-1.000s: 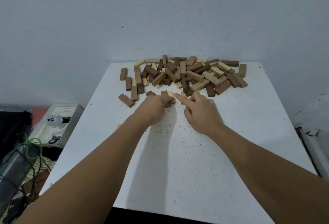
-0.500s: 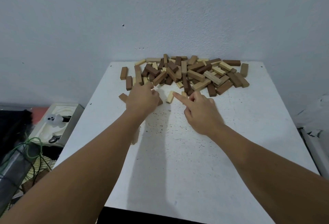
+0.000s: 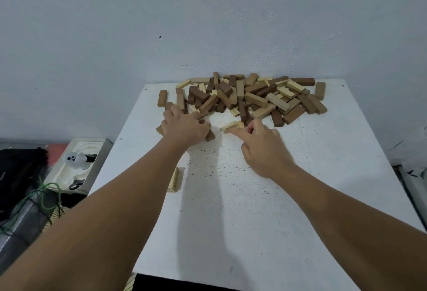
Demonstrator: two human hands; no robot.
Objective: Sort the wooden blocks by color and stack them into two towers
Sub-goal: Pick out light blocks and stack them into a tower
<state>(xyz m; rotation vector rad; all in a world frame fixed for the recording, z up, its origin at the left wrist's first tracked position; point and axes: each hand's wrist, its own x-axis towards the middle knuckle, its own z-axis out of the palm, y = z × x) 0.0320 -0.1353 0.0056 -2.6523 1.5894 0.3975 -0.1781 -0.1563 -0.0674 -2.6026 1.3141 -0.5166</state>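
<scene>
Reaching at one block pile (image 3: 249,96): two hands; left hand (image 3: 184,126) grasping brown blocks (image 3: 210,135); right hand (image 3: 261,143) forefinger touching one pale block (image 3: 229,126).

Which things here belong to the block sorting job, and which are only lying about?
Job: block pile; pale block near the table's left edge; left hand; right hand; table.
Lying about: white tray, ghost figure, green cord.
</scene>
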